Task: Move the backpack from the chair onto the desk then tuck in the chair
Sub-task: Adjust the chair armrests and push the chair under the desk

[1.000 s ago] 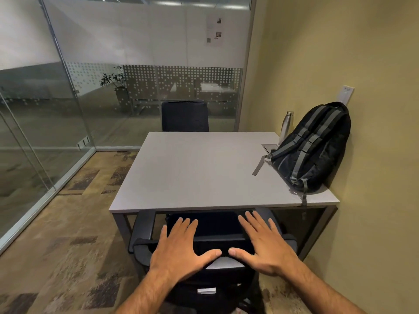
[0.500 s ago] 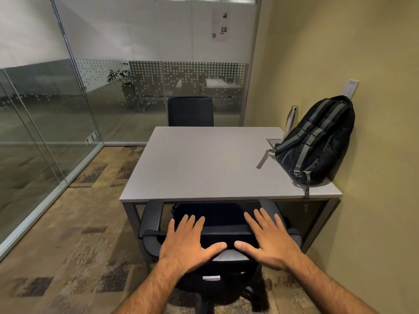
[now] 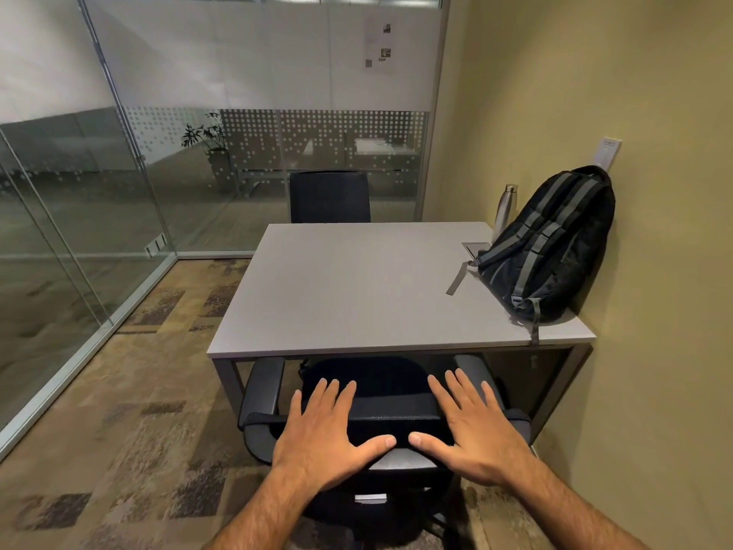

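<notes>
Both palms are laid flat on the top edge of the chair (image 3: 380, 394) backrest, fingers spread and pointing forward: the left hand (image 3: 322, 430) on the left half, the right hand (image 3: 474, 430) on the right half, thumbs nearly meeting over the middle. Nothing is clenched; both hands are open and pressed against the backrest, not wrapped around it

Ahead of the hands, the seat and the armrests are already partly under the near edge of the desk (image 3: 357, 295), so the tucking-in is judged nearly done. Further ahead and to the right of the right hand, the backpack (image 3: 551, 248) is seen standing on the far right corner of the desk, leaned against the wall (image 3: 654, 232), with one strap trailed across the desktop and another hung over the near edge. Just beyond it a metal bottle (image 3: 504, 206) is stood upright. A second chair (image 3: 330, 196) is seen at the far side

The chair is judged moderately heavy but easy to move if it rolls; its base is mostly hidden, so this cannot be told. The padded backrest top is likely soft with a stiff frame, and an even push from two spaced palms should keep it straight. The armrests may catch the desk edge if pushed crookedly
</notes>
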